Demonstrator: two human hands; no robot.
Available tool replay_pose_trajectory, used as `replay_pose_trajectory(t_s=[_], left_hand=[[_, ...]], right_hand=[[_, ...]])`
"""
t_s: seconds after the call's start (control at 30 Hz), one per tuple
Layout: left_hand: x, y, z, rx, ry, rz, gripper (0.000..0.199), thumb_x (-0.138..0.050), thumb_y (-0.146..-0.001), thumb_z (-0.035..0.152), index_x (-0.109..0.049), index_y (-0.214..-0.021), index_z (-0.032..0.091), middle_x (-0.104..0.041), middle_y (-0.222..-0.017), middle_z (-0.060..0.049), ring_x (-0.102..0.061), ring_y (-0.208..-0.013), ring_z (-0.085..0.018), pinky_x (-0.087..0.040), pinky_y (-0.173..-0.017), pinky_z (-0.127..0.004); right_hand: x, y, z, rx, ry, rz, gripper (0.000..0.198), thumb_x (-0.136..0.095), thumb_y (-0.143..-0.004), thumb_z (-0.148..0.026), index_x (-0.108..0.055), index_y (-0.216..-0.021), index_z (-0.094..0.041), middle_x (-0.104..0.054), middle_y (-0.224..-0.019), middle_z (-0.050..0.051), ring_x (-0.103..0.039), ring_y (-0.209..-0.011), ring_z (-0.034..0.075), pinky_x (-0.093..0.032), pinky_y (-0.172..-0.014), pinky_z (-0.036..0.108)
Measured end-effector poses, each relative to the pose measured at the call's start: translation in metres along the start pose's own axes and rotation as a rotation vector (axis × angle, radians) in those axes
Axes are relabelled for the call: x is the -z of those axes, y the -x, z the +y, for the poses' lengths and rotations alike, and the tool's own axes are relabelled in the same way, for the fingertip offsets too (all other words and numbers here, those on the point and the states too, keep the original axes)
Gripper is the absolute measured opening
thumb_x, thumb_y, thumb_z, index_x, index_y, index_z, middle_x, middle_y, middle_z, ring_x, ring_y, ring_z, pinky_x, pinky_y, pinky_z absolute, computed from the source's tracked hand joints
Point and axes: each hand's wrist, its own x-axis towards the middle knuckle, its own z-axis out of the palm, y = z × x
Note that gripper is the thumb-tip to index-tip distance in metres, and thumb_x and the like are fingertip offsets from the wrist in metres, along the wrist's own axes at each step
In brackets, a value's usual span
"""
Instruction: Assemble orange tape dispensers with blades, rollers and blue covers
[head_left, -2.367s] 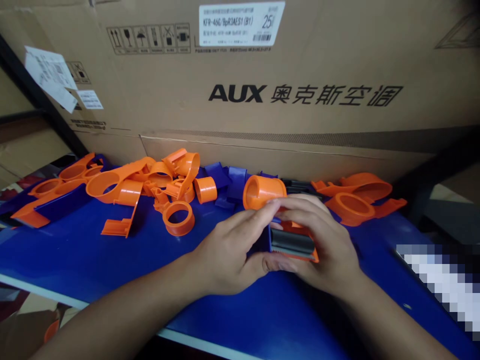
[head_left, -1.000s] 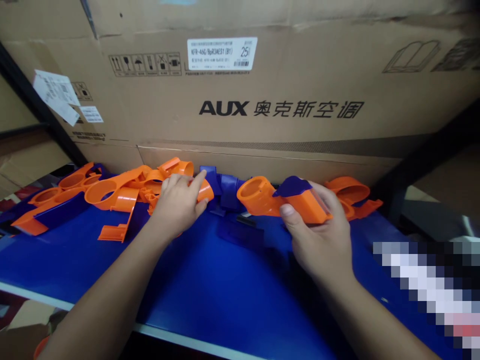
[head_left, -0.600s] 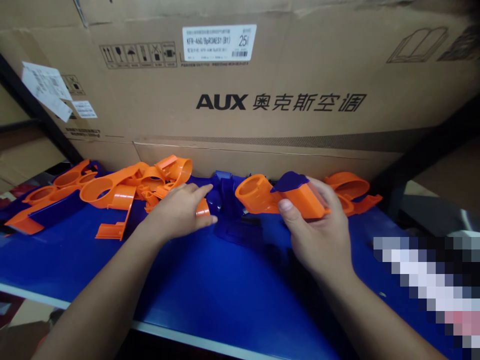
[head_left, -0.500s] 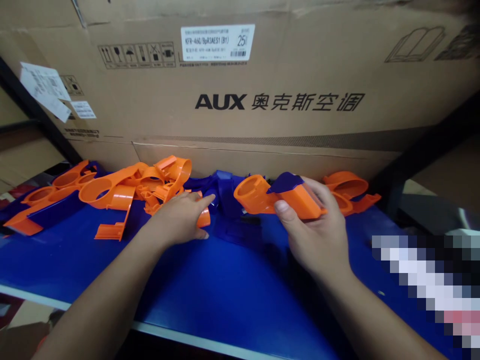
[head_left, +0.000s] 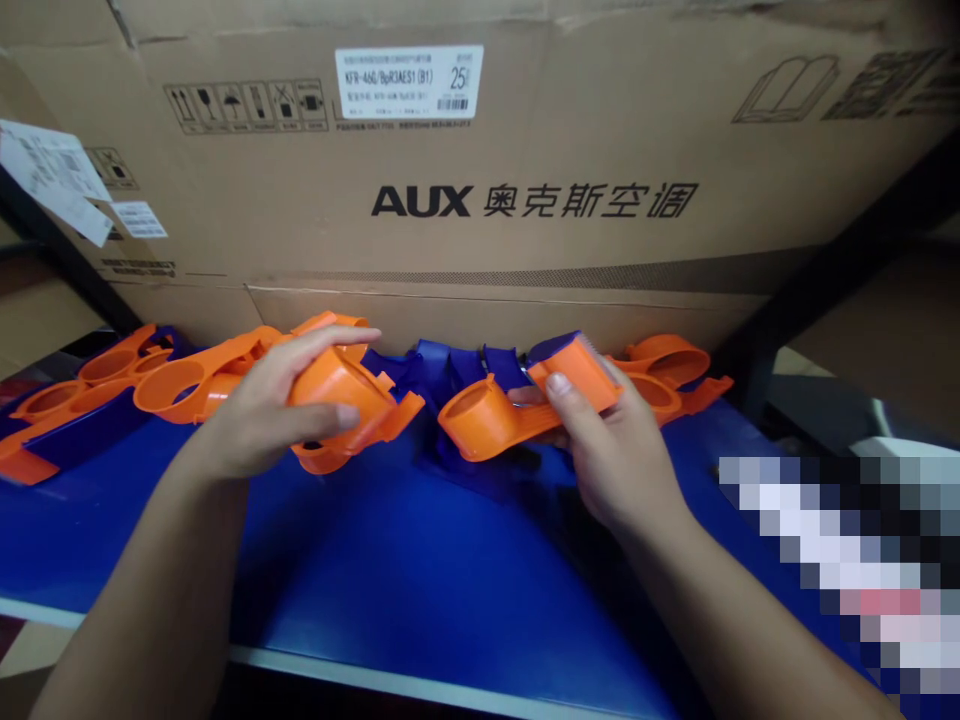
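Both bare forearms reach forward from the lower corners — the left hand (head_left: pixel 259 415) is raised with fingers curled and thumb pressed in a grip, the right hand (head_left: pixel 611 455) also closed, thumb on top.

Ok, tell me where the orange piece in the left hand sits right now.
Head view, left of centre: the orange piece is gripped in the left hand, just above the blue table.

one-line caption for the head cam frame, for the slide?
Left hand grips an orange plastic part, right hand an orange tape-dispenser body, over a blue table.
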Motion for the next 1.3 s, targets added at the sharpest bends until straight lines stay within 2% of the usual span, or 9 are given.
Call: replay_pose_trajectory(t_s=[0.13,0.3,0.43,0.57,0.77,0.9,1.13,1.23,1.3], left_hand=[[0.000,-0.005,-0.002,-0.004,0.212,-0.037,0.067,-0.079,-0.074,0.043,-0.075,-0.137,0.020,-0.079,-0.110,-0.013,-0.075,-0.086,-0.031,-0.058,-0.069,-0.035],[-0.022,-0.012,-0.013,-0.008,0.406,0.000,0.067,-0.074,-0.073,0.041,-0.073,-0.134,0.014,-0.078,-0.101,-0.014,-0.074,-0.080,-0.029,-0.059,-0.070,-0.038],[-0.038,-0.016,-0.025,0.006,0.490,0.031,0.060,-0.071,-0.075,0.041,-0.073,-0.130,0.017,-0.075,-0.094,-0.011,-0.073,-0.082,-0.027,-0.060,-0.077,-0.041],[-0.050,-0.013,-0.031,0.038,0.568,0.054,0.054,-0.068,-0.078,0.041,-0.073,-0.126,0.018,-0.075,-0.093,-0.009,-0.073,-0.082,-0.026,-0.062,-0.082,-0.044],[-0.065,-0.011,-0.028,0.077,0.654,0.129,0.049,-0.066,-0.084,0.044,-0.073,-0.125,0.017,-0.079,-0.102,-0.011,-0.078,-0.098,-0.030,-0.067,-0.085,-0.044],[-0.071,-0.012,-0.024,0.097,0.715,0.178,0.046,-0.068,-0.087,0.049,-0.074,-0.117,0.014,-0.079,-0.113,-0.016,-0.079,-0.098,-0.030,-0.069,-0.080,-0.043],[-0.070,-0.008,-0.025,0.199,0.769,0.128,0.044,-0.072,-0.085,0.052,-0.075,-0.109,0.016,-0.081,-0.108,-0.014,-0.079,-0.098,-0.032,-0.070,-0.076,-0.044],[-0.071,-0.007,-0.027,0.196,0.759,0.096,0.042,-0.070,-0.086,0.053,-0.077,-0.108,0.018,-0.082,-0.106,-0.011,-0.079,-0.101,-0.031,-0.069,-0.084,-0.046],[-0.071,-0.008,-0.028,0.172,0.770,0.098,0.035,-0.070,-0.086,0.052,-0.077,-0.095,0.020,-0.081,-0.098,-0.008,-0.080,-0.099,-0.028,-0.068,-0.089,-0.044]], right_hand=[[-0.002,-0.003,-0.001,-0.167,-0.101,0.031,0.060,-0.086,-0.080,-0.064,-0.071,-0.122,-0.024,-0.082,-0.108,0.010,-0.083,-0.090,0.029,-0.064,-0.055,0.031],[-0.003,-0.008,-0.002,-0.279,-0.168,0.058,0.055,-0.086,-0.081,-0.062,-0.071,-0.117,-0.024,-0.080,-0.082,0.002,-0.079,-0.066,0.020,-0.062,-0.051,0.025],[-0.002,-0.012,0.000,-0.374,-0.210,0.094,0.048,-0.082,-0.085,-0.060,-0.067,-0.113,-0.025,-0.075,-0.068,-0.002,-0.066,-0.045,0.014,-0.057,-0.043,0.023],[-0.002,-0.015,0.004,-0.411,-0.229,0.131,0.042,-0.079,-0.088,-0.061,-0.062,-0.102,-0.025,-0.071,-0.060,-0.003,-0.057,-0.036,0.012,-0.048,-0.036,0.021],[-0.003,-0.014,0.003,-0.484,-0.276,0.092,0.043,-0.069,-0.095,-0.066,-0.061,-0.103,-0.024,-0.072,-0.061,0.000,-0.059,-0.037,0.013,-0.050,-0.037,0.021],[-0.004,-0.008,-0.008,-0.612,-0.367,-0.070,0.050,-0.050,-0.104,-0.064,-0.069,-0.111,-0.018,-0.079,-0.068,0.007,-0.072,-0.048,0.017,-0.060,-0.050,0.023],[-0.013,-0.001,-0.017,-0.661,-0.410,-0.124,0.049,-0.046,-0.107,-0.055,-0.072,-0.120,-0.015,-0.084,-0.079,0.012,-0.079,-0.058,0.020,-0.065,-0.058,0.025],[-0.012,-0.001,-0.017,-0.658,-0.424,-0.154,0.052,-0.046,-0.106,-0.059,-0.072,-0.122,-0.016,-0.086,-0.085,0.013,-0.080,-0.060,0.020,-0.067,-0.059,0.026],[-0.010,0.000,-0.015,-0.646,-0.429,-0.183,0.055,-0.048,-0.104,-0.064,-0.072,-0.121,-0.018,-0.086,-0.090,0.013,-0.081,-0.062,0.020,-0.067,-0.059,0.026]])
